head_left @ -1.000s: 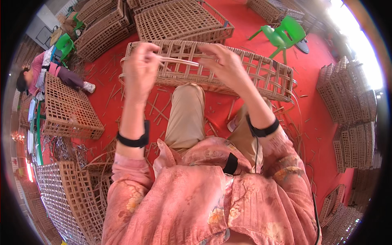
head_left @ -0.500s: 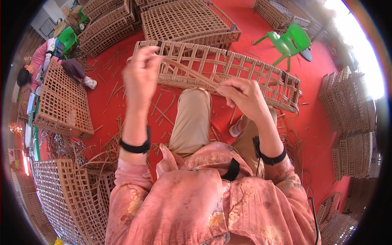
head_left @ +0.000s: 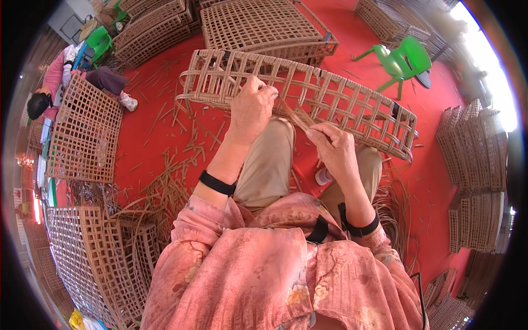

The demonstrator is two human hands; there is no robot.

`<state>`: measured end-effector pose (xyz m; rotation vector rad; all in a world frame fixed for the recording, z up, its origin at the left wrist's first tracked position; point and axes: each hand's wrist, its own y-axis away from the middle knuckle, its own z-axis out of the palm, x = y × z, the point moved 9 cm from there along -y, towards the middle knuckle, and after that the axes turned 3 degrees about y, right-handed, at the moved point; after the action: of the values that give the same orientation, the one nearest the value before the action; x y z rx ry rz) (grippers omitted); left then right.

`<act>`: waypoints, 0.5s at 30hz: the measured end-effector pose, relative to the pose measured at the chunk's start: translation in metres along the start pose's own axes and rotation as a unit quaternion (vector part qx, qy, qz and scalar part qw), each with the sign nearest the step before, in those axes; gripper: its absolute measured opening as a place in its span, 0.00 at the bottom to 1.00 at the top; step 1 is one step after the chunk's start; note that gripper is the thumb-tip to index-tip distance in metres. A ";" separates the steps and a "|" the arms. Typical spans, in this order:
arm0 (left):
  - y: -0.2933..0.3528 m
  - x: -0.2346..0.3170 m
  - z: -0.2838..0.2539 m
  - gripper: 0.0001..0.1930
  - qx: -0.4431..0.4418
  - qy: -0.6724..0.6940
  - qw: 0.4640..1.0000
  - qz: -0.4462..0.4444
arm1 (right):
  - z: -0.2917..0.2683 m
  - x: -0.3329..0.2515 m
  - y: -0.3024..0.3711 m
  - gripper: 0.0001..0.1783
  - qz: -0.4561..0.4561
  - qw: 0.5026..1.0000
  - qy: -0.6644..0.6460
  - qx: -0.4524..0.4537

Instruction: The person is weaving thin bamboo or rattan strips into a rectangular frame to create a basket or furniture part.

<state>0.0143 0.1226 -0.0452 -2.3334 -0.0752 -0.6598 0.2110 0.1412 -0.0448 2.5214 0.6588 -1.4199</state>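
Observation:
A long, narrow panel of woven brown wicker (head_left: 352,104) lies slanted across in front of my knees, with open squares along its length. My left hand (head_left: 252,110) is closed before its left half, fingers curled near the weave. Lower and to the right, my right hand (head_left: 334,148) pinches a flat brown wicker strip (head_left: 297,117) between thumb and fingers. That strip runs up and left from the right hand to my left fingertips, where its end is blurred and partly hidden. Both wrists wear black bands.
Woven wicker baskets (head_left: 264,25) stand at the back, with more stacked at right (head_left: 474,143) and lower left (head_left: 82,258). A green chair (head_left: 400,63) stands back right. Strip scraps (head_left: 170,176) litter the red floor. At far left another person (head_left: 52,82) sits by a wicker panel (head_left: 88,132).
My left hand has come down and to the right, closer to my right hand. The strip between them now shows as a shorter, steeper length. My right hand has lowered slightly.

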 end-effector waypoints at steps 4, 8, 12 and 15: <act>-0.004 -0.009 -0.004 0.13 -0.010 -0.055 0.998 -0.015 | -0.003 0.015 -0.014 0.12 0.028 0.999 0.030 0.015; -0.014 -0.012 -0.002 0.16 -0.032 -0.089 0.996 -0.009 | -0.001 0.027 -0.027 0.14 0.037 0.998 0.043 0.026; -0.016 -0.041 0.003 0.13 -0.079 0.092 0.984 -0.134 | 0.001 0.032 -0.030 0.13 0.059 0.996 0.054 0.031; -0.010 -0.056 -0.008 0.10 -0.030 0.169 0.970 -0.171 | 0.010 0.022 -0.036 0.14 0.033 0.997 0.071 0.016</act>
<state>-0.0402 0.1326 -0.0610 -2.2494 -0.3089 -1.2376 0.1968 0.1759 -0.0664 2.6627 0.5738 -1.2476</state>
